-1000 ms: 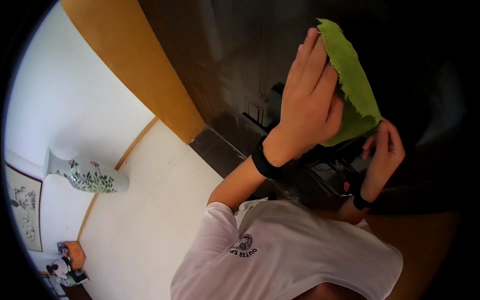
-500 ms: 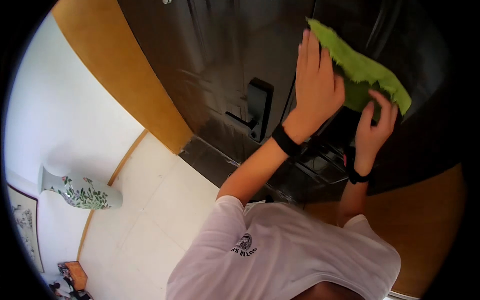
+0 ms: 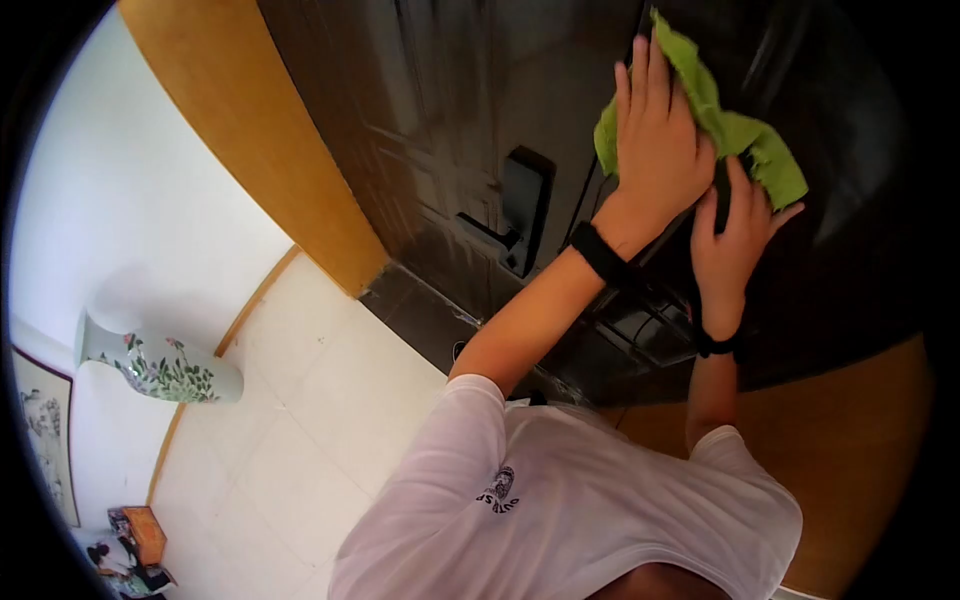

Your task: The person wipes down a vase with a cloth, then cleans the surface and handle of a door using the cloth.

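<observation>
A green cloth [image 3: 762, 150] lies crumpled against the dark door [image 3: 420, 110]. My left hand [image 3: 660, 150] rests flat on it with the fingers stretched upward, and green shows on both sides of the hand. Lower and to the right, my right hand [image 3: 732, 225] has its fingers spread, the tips touching the cloth's lower edge. Whether those tips pinch any fabric is hard to see. Both wrists wear black bands. A black lock plate with a lever handle [image 3: 490, 232] is on the door, left of my left forearm.
An orange-brown frame [image 3: 270, 150] borders the door on the left. On the pale tiled floor [image 3: 300, 420] stands a tall floral vase [image 3: 175, 370] beside the white wall. A framed picture [image 3: 45, 430] and a small wooden box [image 3: 145, 535] are at the far left.
My left hand has moved up and slightly right along the door. The cloth has bunched up, now showing left of that hand too. My right hand has shifted slightly left, its fingers straighter.
</observation>
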Demonstrator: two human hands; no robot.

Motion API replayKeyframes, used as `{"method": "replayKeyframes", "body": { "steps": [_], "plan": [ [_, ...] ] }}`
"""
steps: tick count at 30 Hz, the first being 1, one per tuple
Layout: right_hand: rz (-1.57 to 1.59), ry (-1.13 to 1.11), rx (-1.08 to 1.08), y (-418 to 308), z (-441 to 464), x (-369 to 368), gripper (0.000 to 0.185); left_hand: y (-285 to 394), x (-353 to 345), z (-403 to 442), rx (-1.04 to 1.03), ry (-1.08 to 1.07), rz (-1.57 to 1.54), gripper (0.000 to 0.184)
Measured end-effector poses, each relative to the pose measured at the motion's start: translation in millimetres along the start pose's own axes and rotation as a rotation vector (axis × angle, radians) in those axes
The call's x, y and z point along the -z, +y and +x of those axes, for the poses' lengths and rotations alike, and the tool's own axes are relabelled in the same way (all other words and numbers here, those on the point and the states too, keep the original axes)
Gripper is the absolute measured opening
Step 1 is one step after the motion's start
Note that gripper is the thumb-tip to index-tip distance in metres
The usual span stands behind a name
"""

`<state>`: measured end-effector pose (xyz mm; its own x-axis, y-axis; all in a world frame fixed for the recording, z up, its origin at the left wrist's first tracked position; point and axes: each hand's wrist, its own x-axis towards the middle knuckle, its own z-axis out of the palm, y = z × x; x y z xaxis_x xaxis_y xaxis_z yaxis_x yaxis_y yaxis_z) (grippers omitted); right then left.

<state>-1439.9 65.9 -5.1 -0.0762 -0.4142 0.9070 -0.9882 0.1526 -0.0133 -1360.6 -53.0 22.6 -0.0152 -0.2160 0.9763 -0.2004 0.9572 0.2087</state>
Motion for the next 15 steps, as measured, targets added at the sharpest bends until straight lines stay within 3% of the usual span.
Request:
{"method": "replayKeyframes", "body": {
  "steps": [5,9,13,14,15],
  "plan": [
    [0.193,0.063,-0.12,-14.0,-29.5,-4.0,0.044,-17.8,3.9,-50.0,0.044,-0.128,-0.04,0.066],
    [0.529,0.177,-0.255,-50.5,12.5,8.2,0.047,-21.8,5.0,-4.4,0.012,0.027,0.089,0.063],
    [0.501,0.117,-0.054,-46.6,31.3,-40.0,0.048,-39.9,1.2,18.9,-0.183,0.297,0.444,0.042],
    [0.494,0.121,-0.024,-50.2,29.7,-52.1,0.049,-53.6,6.0,7.1,-0.205,0.252,0.422,0.059],
    [0.489,0.123,0.005,-51.8,22.9,-64.2,0.051,-62.9,-0.5,-14.8,-0.122,0.165,0.397,0.061]
  ]
}}
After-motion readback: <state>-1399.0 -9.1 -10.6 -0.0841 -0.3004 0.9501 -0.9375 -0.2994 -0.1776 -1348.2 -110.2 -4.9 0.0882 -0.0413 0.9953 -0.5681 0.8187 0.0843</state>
